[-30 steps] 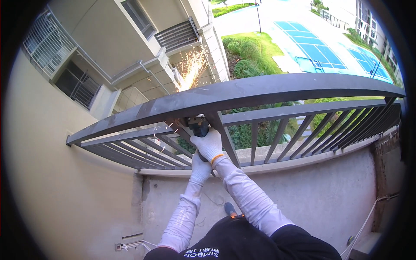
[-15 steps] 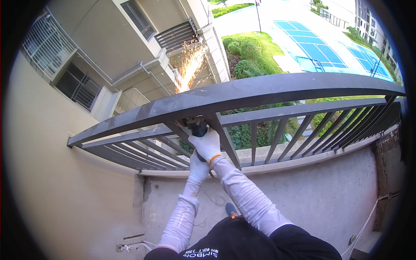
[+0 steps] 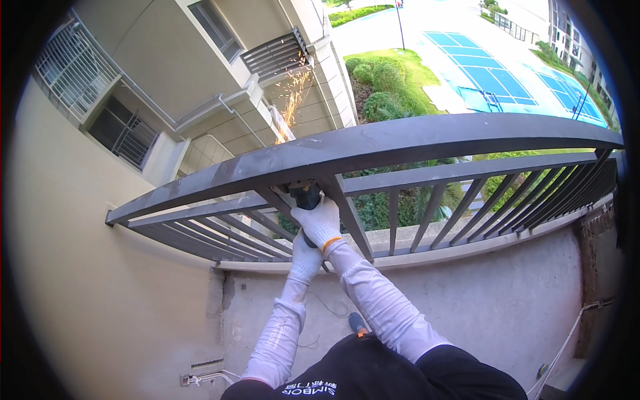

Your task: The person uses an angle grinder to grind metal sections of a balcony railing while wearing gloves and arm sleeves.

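Observation:
An angle grinder [image 3: 305, 196] is in both my white-gloved hands, its dark head up under the top rail of a dark grey metal railing [image 3: 373, 148]. My right hand [image 3: 319, 221] wraps the body close to the head. Lower down, my left hand [image 3: 307, 257] is closed round the rear of the tool. Beyond the rail, orange sparks [image 3: 292, 100] fly up and away. The grinder's head sits between two railing uprights; its disc and the spot it touches are hidden by the rail.
A beige wall [image 3: 133, 293] stands at the left. Below lies a bare concrete floor [image 3: 427, 300] with a thin cable [image 3: 327, 305] and my shoe [image 3: 357, 323]. White wires [image 3: 200, 379] come from a wall box. Past the railing are a drop, shrubs [image 3: 383, 77] and blue courts [image 3: 480, 63].
The spray of sparks has become thinner and dimmer. Both hands and the grinder stay in nearly the same place; the view has shifted very slightly.

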Demonstrator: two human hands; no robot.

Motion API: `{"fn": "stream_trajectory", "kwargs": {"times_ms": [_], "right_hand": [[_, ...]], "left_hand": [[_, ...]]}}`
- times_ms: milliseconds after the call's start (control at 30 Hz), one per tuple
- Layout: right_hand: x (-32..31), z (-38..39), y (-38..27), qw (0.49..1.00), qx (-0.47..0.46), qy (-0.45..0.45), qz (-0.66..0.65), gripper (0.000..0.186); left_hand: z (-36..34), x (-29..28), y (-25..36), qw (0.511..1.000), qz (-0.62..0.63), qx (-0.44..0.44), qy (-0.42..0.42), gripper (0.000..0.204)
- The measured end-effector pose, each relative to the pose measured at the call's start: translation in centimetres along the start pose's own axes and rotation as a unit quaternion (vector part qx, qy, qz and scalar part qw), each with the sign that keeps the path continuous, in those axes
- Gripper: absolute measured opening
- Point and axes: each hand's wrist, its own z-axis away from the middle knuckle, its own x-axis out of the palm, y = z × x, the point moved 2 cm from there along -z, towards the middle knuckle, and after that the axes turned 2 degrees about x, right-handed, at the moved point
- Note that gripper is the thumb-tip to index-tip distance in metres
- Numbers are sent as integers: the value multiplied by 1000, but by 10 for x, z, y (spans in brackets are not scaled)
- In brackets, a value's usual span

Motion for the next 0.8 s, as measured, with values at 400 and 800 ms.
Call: {"fn": "stream_trajectory", "kwargs": {"times_ms": [400,800], "right_hand": [[-3,1,-4,1000,-14,-18,-16,63],[-7,2,1,999,-32,-11,16,65]], "left_hand": [[-2,-1,9,1000,-8,-18,-13,57],[5,9,5,999,26,-33,5,66]]}}
